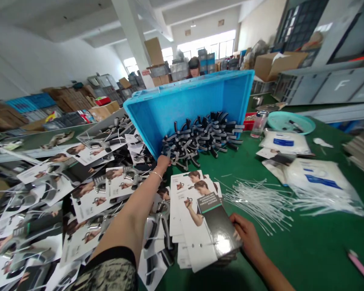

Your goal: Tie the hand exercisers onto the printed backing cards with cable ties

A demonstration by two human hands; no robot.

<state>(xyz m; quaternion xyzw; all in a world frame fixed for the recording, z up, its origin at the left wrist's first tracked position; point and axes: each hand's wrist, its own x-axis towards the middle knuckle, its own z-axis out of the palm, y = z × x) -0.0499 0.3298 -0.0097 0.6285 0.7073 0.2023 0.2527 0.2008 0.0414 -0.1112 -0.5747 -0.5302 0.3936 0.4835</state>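
My left hand (pixel 163 163) reaches to the left end of a pile of black and grey hand grip exercisers (pixel 200 139), in front of a tipped blue crate. Its fingers are closed at a grey handle there, though partly hidden. My right hand (pixel 245 233) has its fingers closed on the right edge of a printed backing card (pixel 197 238) on top of a stack. This card is white and black with a picture of a person on it. Left of my left forearm lie many cards with hand grip exercisers (pixel 129 176) fastened on.
The blue crate (pixel 182 97) rests on its side. Loose white cable ties (pixel 261 204) lie right of the cards, beside plastic bags of ties (pixel 315 178). A clear jar (pixel 259 123), a turquoise tray (pixel 291 122) and a pink pen (pixel 361 266) are further right. Another person (pixel 194 66) is behind the crate.
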